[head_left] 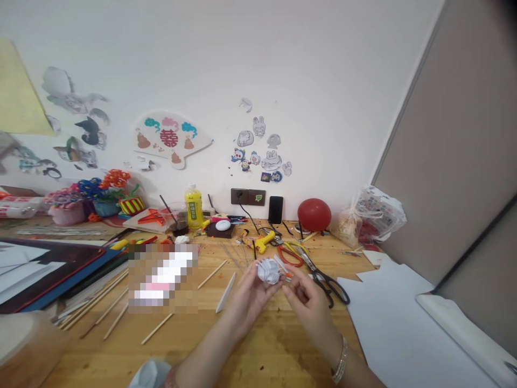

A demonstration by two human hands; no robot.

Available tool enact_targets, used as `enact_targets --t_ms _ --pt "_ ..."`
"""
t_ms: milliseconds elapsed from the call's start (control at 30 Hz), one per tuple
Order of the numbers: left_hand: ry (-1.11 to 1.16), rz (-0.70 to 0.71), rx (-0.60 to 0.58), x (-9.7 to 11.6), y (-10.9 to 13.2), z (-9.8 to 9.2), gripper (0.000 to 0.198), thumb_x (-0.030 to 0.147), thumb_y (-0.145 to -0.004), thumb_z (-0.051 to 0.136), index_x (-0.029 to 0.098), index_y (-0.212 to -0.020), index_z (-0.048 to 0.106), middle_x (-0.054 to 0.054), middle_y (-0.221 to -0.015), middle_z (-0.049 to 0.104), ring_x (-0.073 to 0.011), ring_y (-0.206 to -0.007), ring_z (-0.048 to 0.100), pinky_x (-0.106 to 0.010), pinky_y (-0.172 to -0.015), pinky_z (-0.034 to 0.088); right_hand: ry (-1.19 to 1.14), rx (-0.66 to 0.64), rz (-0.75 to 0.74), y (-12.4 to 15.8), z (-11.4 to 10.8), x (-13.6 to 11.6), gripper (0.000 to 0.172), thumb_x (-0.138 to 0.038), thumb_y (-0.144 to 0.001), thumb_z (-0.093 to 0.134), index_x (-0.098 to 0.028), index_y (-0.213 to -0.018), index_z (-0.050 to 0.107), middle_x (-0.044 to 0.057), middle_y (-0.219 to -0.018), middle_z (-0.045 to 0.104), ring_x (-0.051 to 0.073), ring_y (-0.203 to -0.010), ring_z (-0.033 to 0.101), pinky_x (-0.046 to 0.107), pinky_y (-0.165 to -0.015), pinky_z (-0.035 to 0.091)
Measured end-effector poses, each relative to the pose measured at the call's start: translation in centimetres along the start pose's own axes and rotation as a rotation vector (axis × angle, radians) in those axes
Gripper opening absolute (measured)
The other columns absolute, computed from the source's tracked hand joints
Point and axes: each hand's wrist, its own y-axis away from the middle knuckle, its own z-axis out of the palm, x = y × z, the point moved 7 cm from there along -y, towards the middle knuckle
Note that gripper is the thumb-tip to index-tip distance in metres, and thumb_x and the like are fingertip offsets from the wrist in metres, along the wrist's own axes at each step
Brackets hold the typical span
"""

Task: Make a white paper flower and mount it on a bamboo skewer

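Observation:
My left hand is closed around a small white crumpled paper ball, shaped like a flower, held above the wooden table. My right hand is close beside it on the right, fingers pinched at the ball's right edge, where a thin strip or stick shows; what the fingers pinch is too small to name. A bracelet sits on my right wrist. Black-handled scissors lie just right of my hands.
Wooden sticks and a white folded strip lie to the left. White paper sheets cover the right side. A yellow glue gun, a phone, a red balloon, a yellow bottle and coloured craft flowers stand along the wall.

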Motion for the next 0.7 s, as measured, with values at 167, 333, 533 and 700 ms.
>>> enact_targets --t_ms 167,333,533,700 --pt "-0.171 -0.089 0.027 -1.0 0.3 0.0 0.027 0.038 -0.082 0.051 0.015 -0.094 0.057 -0.008 -0.088 0.066 -0.0173 -0.075 0.064 -0.028 -0.065 0.051 -0.035 -0.008 0.049 -0.3 0.1 0.2 0.033 -0.025 -0.071 0.061 -0.019 -0.103 0.062 -0.005 -0.054 0.052 0.01 -0.046 0.046 0.022 -0.044 0.04" --pt "-0.302 -0.217 0.008 -2.2 0.2 -0.5 0.037 0.046 -0.08 0.05 0.015 -0.097 0.058 -0.007 -0.081 0.064 -0.0149 -0.061 0.063 -0.024 -0.051 0.049 -0.152 0.049 0.23 -0.5 -0.6 1.9 0.035 -0.039 -0.072 0.06 -0.014 -0.097 0.064 0.005 -0.073 0.068 0.018 -0.064 0.061 0.031 -0.059 0.051" --pt "-0.275 -0.199 -0.047 -2.1 0.4 -0.2 0.027 0.037 -0.08 0.055 0.014 -0.095 0.057 -0.009 -0.083 0.066 -0.0157 -0.067 0.065 -0.026 -0.064 0.05 -0.192 0.062 0.262 -0.7 -1.0 2.0 0.041 -0.045 -0.072 0.059 -0.013 -0.096 0.066 0.013 -0.094 0.069 0.025 -0.081 0.064 0.039 -0.072 0.052" --pt "-0.251 -0.194 -0.082 -2.0 0.6 0.4 0.025 0.029 -0.082 0.054 0.014 -0.101 0.055 -0.012 -0.093 0.066 -0.0183 -0.074 0.066 -0.029 -0.07 0.05 -0.195 0.006 0.264 -0.8 -0.7 2.0 0.038 -0.042 -0.075 0.057 -0.015 -0.101 0.065 0.01 -0.089 0.07 0.022 -0.077 0.064 0.036 -0.07 0.052"
